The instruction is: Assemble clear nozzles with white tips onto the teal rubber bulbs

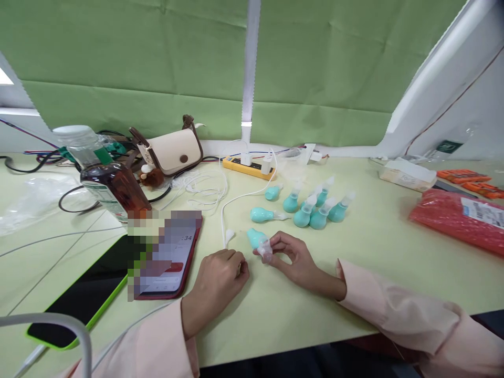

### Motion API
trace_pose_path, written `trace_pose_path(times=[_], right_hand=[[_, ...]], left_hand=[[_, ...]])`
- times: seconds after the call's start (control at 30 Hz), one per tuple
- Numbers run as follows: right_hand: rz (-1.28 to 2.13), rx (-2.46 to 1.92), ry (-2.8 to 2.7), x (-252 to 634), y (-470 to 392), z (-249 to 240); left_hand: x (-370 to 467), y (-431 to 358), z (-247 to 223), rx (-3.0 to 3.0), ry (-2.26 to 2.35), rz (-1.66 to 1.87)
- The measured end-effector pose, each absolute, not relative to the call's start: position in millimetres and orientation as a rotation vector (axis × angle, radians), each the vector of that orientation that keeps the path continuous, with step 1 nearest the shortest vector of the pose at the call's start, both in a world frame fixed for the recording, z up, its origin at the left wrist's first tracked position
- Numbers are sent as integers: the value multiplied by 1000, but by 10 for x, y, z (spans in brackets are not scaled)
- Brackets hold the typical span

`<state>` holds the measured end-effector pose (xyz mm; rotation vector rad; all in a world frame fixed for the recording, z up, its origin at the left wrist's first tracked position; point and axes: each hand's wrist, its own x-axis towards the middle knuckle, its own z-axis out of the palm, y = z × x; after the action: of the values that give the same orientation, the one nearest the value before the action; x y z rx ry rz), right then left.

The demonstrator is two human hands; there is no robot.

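Between the thumb and fingers of my right hand (293, 260) is the clear tip end of a teal nasal aspirator (256, 239). Its bulb lies toward the back left, on or just above the table. My left hand (220, 273) rests on the table left of it, fingers curled in and thumb against them; nothing shows in it. Just behind lies another aspirator (262, 214) on its side, its tip to the right. A shorter teal bulb (272, 192) lies farther back. To the right, several aspirators (318, 216) stand upright in a cluster, clear tips up.
Left of my left hand lie a red-cased phone (173, 262) and a green-edged phone (84, 289). Behind them are a brown bottle (114, 189) and a cream handbag (177, 149). White cables run to a yellow power strip (248, 168). A red package (459, 218) lies at right.
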<state>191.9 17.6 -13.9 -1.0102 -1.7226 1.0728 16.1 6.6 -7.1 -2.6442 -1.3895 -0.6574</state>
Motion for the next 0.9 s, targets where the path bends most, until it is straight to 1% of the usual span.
trace_pose_path(times=[0.07,0.13,0.23,0.33,0.53,0.73,0.9], right_hand=[[889,-982,-1934,1918,165,-139],[579,-981,-2122,1928,193,-163],[109,-991,-2257,1971,307,-226],[-134,-1032,-2295,2009,427,-280],[-291,-1043,-2335,1942,481,-362],[-243,-945,-2317,1929,531,-350],[-326,-1107,-2246,2086,672,-167]], left_hand=[[157,93,-92,-2641,-1390,-504],[152,107,-86,-2631,-1382,-438],[143,113,-51,-2609,-1373,-339],[140,114,-42,-2601,-1356,-287],[142,107,-103,-2632,-1260,-285],[170,102,-9,-2696,-1285,35],[158,119,30,-2617,-1363,70]])
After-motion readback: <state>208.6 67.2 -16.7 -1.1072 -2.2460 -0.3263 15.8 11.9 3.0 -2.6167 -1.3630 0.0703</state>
